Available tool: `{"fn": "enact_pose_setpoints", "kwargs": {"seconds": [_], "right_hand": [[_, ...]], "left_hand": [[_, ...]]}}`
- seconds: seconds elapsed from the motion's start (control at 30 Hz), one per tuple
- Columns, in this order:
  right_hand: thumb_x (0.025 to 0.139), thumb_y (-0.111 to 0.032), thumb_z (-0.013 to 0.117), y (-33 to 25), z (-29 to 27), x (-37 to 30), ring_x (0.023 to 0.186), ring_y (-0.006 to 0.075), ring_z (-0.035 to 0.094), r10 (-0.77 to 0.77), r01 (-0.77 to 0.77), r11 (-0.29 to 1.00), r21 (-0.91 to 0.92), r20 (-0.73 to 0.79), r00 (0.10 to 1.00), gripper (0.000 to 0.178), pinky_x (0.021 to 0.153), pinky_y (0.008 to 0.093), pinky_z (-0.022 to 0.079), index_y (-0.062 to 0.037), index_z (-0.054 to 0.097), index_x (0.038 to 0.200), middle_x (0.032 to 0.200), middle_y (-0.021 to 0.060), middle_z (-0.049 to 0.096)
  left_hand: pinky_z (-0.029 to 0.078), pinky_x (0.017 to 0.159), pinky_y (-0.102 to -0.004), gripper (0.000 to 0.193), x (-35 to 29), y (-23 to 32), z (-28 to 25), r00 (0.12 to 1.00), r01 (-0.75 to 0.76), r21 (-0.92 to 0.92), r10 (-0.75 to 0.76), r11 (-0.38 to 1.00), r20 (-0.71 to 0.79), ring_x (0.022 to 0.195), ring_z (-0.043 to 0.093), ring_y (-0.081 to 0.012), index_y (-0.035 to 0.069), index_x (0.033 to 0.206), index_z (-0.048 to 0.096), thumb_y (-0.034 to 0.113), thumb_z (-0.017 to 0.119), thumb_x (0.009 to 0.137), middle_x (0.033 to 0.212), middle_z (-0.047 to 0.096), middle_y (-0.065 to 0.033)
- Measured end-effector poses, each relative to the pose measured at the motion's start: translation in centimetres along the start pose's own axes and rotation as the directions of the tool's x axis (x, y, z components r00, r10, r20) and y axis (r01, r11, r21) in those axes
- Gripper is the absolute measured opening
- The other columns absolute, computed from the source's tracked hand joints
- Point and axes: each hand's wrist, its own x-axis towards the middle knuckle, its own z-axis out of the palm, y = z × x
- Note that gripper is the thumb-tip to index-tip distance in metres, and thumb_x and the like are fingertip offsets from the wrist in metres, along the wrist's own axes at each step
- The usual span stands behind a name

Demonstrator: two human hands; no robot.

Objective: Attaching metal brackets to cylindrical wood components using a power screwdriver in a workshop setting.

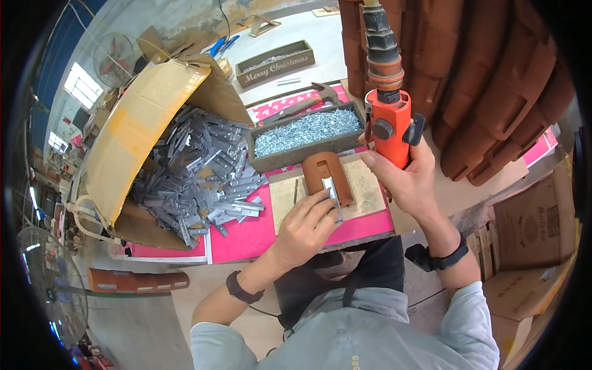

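Note:
A short curved brown tile-like piece (316, 171) with a slot near its far end lies on a pale wooden board (285, 192). My left hand (303, 229) pinches a thin silver metal strip (330, 185) against that piece; its near end is partly under my fingers. Raised at the right, my right hand (408, 185) is wrapped round an orange power screwdriver (391, 137) with a black knob, held upright. A black jointed fitting (380, 38) rises from its top. The screwdriver's lower end is hidden by my hand. A thin dark rod (296, 190) rests on the board.
An open cardboard box (139, 126) spills many grey metal strips (203, 166) at the left. Behind the board stand a wooden tray of screws (262, 161) and a hammer (296, 110). Curved brown tiles (493, 92) are stacked at the right. Another wooden box (274, 66) sits farther back.

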Motion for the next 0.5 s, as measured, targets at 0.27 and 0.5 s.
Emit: {"fn": "enact_pose_setpoints", "kwargs": {"seconds": [0.27,0.5], "right_hand": [[0.078,-0.011,0.075,-0.6,0.5,0.0,0.075,0.009,0.056,0.102,-0.102,0.995,-0.006,0.042,0.994,0.04,0.068,0.0267,0.047,0.0006,0.054,0.109,0.086,0.0049,0.063],[0.077,-0.01,0.075,-0.5,0.9,0.1,0.076,0.009,0.056,0.113,-0.114,0.993,0.035,0.034,0.993,0.041,0.07,0.0266,0.048,0.0005,0.054,0.11,0.088,0.0045,0.063]], "left_hand": [[0.05,0.085,-0.0408,0.022,-0.1,0.6,0.2,1.0,-0.003,-0.01,0.003,1.0,-0.011,0.105,0.06,-0.0289,0.001,0.088,0.064,0.008,0.072,0.07,0.101,0.064,-0.0112],[0.043,0.093,-0.0439,0.026,0.8,-1.3,0.8,0.975,0.223,-0.151,-0.215,0.963,0.062,0.114,0.053,-0.0344,0.003,0.086,0.062,0.01,0.078,0.066,0.107,0.059,-0.0132]]}}
